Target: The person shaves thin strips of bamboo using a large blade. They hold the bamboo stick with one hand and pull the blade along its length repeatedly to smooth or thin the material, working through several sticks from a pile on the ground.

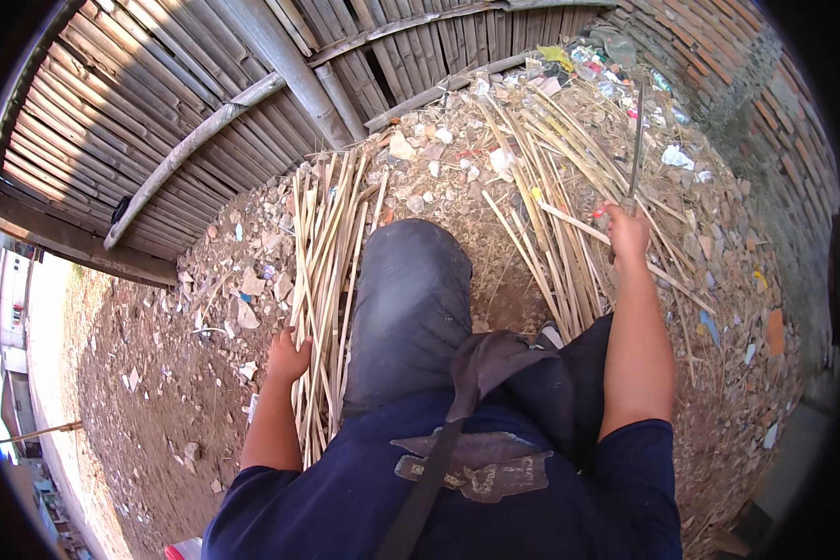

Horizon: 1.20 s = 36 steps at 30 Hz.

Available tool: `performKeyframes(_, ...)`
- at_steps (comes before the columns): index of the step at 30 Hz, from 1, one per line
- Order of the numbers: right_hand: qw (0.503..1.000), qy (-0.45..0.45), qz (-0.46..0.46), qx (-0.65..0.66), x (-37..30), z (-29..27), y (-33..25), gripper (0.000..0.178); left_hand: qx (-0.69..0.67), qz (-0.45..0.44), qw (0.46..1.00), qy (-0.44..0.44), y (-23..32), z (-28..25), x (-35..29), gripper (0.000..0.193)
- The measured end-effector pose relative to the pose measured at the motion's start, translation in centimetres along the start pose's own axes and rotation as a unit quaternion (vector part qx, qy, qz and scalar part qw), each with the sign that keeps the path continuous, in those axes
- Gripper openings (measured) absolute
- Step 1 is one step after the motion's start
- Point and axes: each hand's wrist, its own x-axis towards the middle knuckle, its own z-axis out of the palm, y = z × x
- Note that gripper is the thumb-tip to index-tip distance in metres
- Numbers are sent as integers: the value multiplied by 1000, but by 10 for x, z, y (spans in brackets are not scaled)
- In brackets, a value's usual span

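My right hand is closed round the handle of a machete, whose long narrow blade points up and away from me. Below that hand, a split bamboo strip slants across a loose pile of bamboo strips on the right. On the left lies a second pile of long pale bamboo strips, running away from me. My left hand rests at this pile's outer edge, its thumb apart from the fingers and no strip plainly gripped.
My bent knee stands between the two piles. A bamboo slat wall with round poles rises ahead and left; a brick wall bounds the right. Stones, rubble and plastic litter cover the dirt ground.
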Motion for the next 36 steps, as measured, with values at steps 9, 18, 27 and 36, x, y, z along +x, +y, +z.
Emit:
performKeyframes(9,998,-34,-48,-8,-8,3,-7,21,69,-128,981,-125,-29,85,-24,90)
performKeyframes(18,984,-54,-26,-165,8,-89,-28,16,33,-212,976,-47,-59,78,52,103)
performKeyframes(27,959,-61,15,-276,-16,-85,-14,17,36,-228,965,-121,-48,86,53,112)
performKeyframes(36,974,-62,2,-216,-14,-45,-28,19,109,-111,983,-102,-21,99,20,129)
